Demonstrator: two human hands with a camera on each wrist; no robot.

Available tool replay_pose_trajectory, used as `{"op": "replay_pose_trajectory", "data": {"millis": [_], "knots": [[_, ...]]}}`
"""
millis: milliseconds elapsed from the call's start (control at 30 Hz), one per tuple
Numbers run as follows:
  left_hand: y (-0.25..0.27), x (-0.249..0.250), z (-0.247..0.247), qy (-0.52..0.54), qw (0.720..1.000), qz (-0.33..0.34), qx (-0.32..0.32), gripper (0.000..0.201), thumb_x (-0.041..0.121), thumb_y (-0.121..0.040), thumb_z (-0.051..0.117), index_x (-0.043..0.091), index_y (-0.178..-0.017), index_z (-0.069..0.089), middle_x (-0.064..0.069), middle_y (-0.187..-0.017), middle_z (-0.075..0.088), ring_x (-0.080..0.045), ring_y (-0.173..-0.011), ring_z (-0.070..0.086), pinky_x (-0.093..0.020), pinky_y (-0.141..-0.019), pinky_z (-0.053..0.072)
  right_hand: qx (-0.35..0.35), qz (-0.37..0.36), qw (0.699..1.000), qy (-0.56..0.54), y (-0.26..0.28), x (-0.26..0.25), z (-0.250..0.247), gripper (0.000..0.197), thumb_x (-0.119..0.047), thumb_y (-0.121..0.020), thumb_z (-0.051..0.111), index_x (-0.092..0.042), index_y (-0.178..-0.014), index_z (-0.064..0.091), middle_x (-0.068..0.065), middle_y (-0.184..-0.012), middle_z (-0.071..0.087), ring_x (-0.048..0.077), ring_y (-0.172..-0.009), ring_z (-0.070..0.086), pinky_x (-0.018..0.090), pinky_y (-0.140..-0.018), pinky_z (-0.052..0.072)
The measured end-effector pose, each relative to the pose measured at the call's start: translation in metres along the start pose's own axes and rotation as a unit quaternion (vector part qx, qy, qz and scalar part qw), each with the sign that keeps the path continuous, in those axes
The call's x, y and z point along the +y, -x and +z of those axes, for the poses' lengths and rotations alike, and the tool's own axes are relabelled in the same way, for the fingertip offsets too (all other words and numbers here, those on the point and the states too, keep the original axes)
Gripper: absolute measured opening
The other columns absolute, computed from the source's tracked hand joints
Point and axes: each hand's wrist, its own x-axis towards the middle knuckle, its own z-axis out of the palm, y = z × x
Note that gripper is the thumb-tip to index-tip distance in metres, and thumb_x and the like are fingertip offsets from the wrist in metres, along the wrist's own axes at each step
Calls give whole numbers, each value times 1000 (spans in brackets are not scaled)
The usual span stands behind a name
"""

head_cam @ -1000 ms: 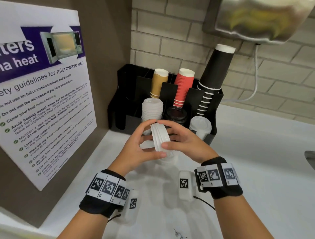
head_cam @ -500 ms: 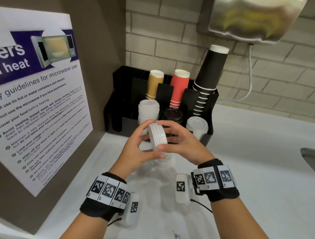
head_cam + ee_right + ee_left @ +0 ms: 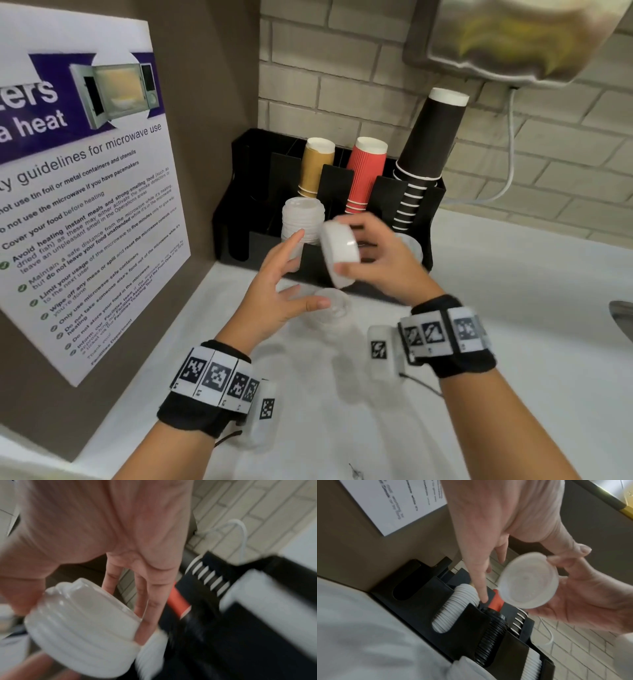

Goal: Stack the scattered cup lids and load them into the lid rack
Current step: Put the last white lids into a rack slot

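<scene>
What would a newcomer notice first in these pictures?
First, the right hand gripping a small stack of white lids just in front of the black rack, the left hand open beside it. Next, the tall black cups leaning at the rack's right end, and the microwave poster on the left wall.
</scene>
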Motion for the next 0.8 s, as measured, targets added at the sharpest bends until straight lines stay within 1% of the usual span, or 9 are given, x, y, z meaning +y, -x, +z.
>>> {"op": "replay_pose_trajectory", "data": {"millis": [33,100,200,267,367,500,600,700,800], "knots": [[1,0,-4,-11,1000,1,13,87,31,-60,82,50,-134,40,18,-146,35,0,-130,44,-30,-99,48,33,-12,999,18,-5,0,-16,58,-4,-73,80,-21,-122,54,-4,-121,59,4,-107,58,16,-81,49],[4,0,-13,-28,999,-4,46,74,35,-63,79,47,-129,48,16,-141,42,7,-122,48,-28,-96,50,102,-19,992,69,-13,3,-51,60,-8,-70,82,-28,-118,54,-3,-122,59,11,-108,59,21,-83,49],[8,-3,-26,-61,994,-11,90,58,33,-72,77,40,-125,55,9,-134,50,12,-112,52,-10,-77,50,139,20,972,190,-22,18,-93,62,-18,-68,83,-37,-119,53,-3,-118,59,15,-101,59,19,-75,46],[8,-5,-31,-75,991,-12,107,50,26,-78,76,38,-122,57,7,-131,53,10,-110,53,-4,-70,47,117,43,964,235,-28,33,-106,64,-16,-68,83,-34,-122,54,-1,-119,58,21,-105,57,22,-78,44],[10,-4,-35,-82,990,-13,115,44,24,-81,75,38,-119,59,8,-129,54,10,-108,54,-3,-69,46,71,70,949,299,-35,49,-111,66,-15,-67,83,-30,-124,53,3,-125,56,25,-109,52,32,-88,42],[11,-4,-36,-84,990,-16,115,40,25,-81,75,40,-115,60,11,-129,54,10,-107,56,-3,-69,46,19,106,924,366,-39,61,-111,70,-17,-66,82,-32,-128,50,9,-124,52,27,-112,49,34,-88,40],[11,-4,-34,-84,990,-17,115,39,24,-82,74,40,-114,60,10,-127,55,9,-104,57,-2,-68,44,4,117,919,377,-37,65,-106,72,-17,-65,82,-33,-127,50,9,-125,51,29,-113,50,37,-91,44],[11,-3,-33,-84,990,-19,111,38,27,-81,74,40,-113,60,10,-127,55,7,-104,58,-2,-69,44,-11,133,914,384,-35,67,-100,74,-17,-63,81,-34,-128,49,7,-126,49,27,-112,49,36,-89,44],[11,0,-32,-80,991,-20,107,42,41,-72,72,42,-112,60,12,-127,55,5,-105,58,-3,-70,44,-21,145,908,393,-35,68,-96,76,-16,-64,81,-34,-130,49,6,-128,47,27,-112,49,31,-86,42]]}}
